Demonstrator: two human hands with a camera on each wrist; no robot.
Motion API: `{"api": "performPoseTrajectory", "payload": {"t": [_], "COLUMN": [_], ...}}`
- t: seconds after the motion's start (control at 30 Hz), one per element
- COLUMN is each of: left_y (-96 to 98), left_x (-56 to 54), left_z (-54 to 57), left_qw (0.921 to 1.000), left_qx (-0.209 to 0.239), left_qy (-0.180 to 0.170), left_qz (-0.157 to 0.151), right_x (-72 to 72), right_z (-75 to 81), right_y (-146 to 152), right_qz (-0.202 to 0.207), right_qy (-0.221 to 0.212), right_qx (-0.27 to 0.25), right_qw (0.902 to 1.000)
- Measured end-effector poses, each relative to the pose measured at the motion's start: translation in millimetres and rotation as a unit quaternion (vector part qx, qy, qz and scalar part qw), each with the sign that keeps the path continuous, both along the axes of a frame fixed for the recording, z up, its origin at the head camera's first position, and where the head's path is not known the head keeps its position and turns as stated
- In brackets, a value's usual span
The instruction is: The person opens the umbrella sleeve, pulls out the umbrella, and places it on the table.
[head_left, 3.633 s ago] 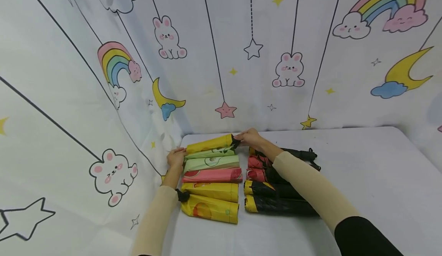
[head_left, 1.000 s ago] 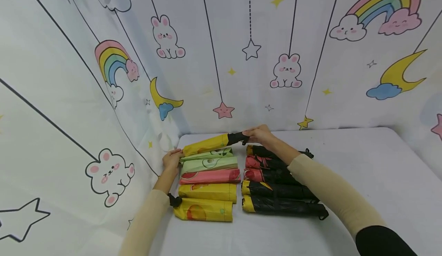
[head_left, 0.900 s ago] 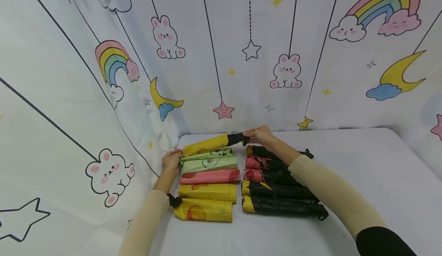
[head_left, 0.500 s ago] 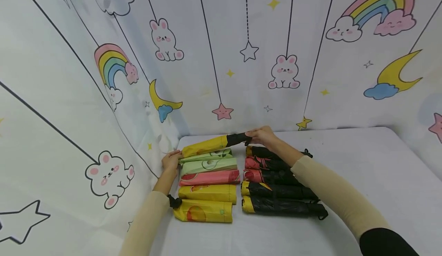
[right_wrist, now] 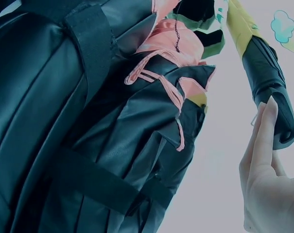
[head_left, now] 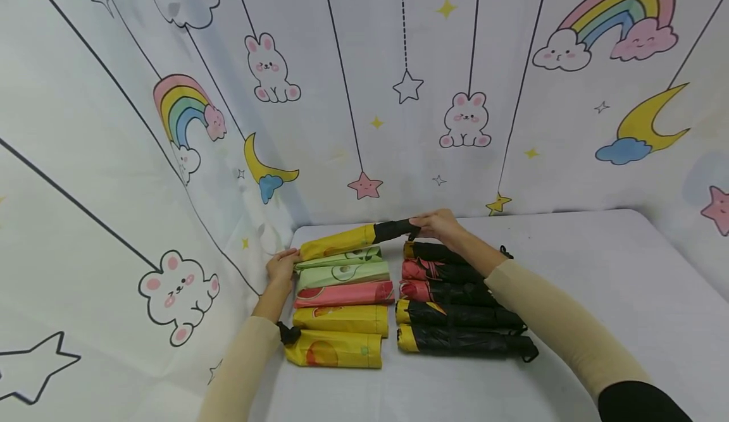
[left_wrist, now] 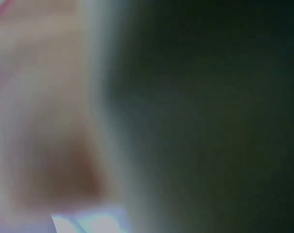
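My left hand (head_left: 283, 265) grips the left end of a yellow umbrella sleeve (head_left: 338, 242) at the back of the table. Out of the sleeve's right end sticks a black folded umbrella (head_left: 393, 230), its body partly hidden inside. My right hand (head_left: 438, 224) pinches the umbrella's free end, fingers on one side and thumb on the other in the right wrist view. Sleeve and umbrella tilt up slightly to the right. Just in front lie two green avocado-print sleeves (head_left: 344, 274). The left wrist view is too blurred and dark to show the grip.
A pink sleeve (head_left: 344, 294) and two yellow sleeves (head_left: 342, 348) continue the left column. Several black folded umbrellas (head_left: 467, 341) with yellow or red ends lie in a right column, partly under my right forearm. A printed cloth wall (head_left: 342, 124) stands close behind and left.
Since the earliest frame, my right hand has drawn rightward and more of the black umbrella shows outside the yellow sleeve. Over the last second the right hand has shifted only slightly right.
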State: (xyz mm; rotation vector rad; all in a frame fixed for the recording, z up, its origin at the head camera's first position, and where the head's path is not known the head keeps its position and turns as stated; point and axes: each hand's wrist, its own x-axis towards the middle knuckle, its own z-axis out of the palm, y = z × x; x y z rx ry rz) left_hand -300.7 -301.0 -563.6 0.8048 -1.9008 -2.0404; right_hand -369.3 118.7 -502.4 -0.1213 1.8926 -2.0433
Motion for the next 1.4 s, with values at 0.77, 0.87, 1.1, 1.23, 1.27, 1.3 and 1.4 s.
{"api": "performPoseTrajectory", "payload": {"t": [0.77,0.87,1.1,1.23,1.27,1.3,1.4], "left_y": [-0.4,0.5,0.1,-0.5,-0.5,-0.5,-0.4], "left_x": [0.3,2.0,6.2,6.4,6.4,6.2,6.0], "left_z": [9.1,10.5,12.7,12.9,13.1,13.3,14.3], "left_qw": [0.9995,0.9996,0.9998,0.9998,0.9998,0.9998,0.9998], "left_qx": [0.025,0.025,0.018,0.015,0.016,0.016,0.013], "left_qy": [0.012,0.006,0.001,0.002,0.002,0.002,0.004], "left_qz": [-0.013,-0.012,-0.012,-0.013,-0.013,-0.013,-0.017], "right_x": [7.3,8.1,10.6,11.6,11.5,11.3,11.2], "right_z": [8.4,6.9,6.2,7.4,7.5,7.6,7.9], "right_y": [25.3,29.1,37.4,41.7,42.6,43.6,46.0], "right_qz": [-0.011,-0.014,-0.015,-0.019,-0.019,-0.018,-0.019], "right_qy": [0.012,0.007,0.006,0.008,0.008,0.008,0.006], "right_qx": [-0.016,-0.017,-0.01,-0.007,-0.01,-0.011,-0.015], "right_qw": [0.9998,0.9997,0.9998,0.9998,0.9997,0.9998,0.9997]}}
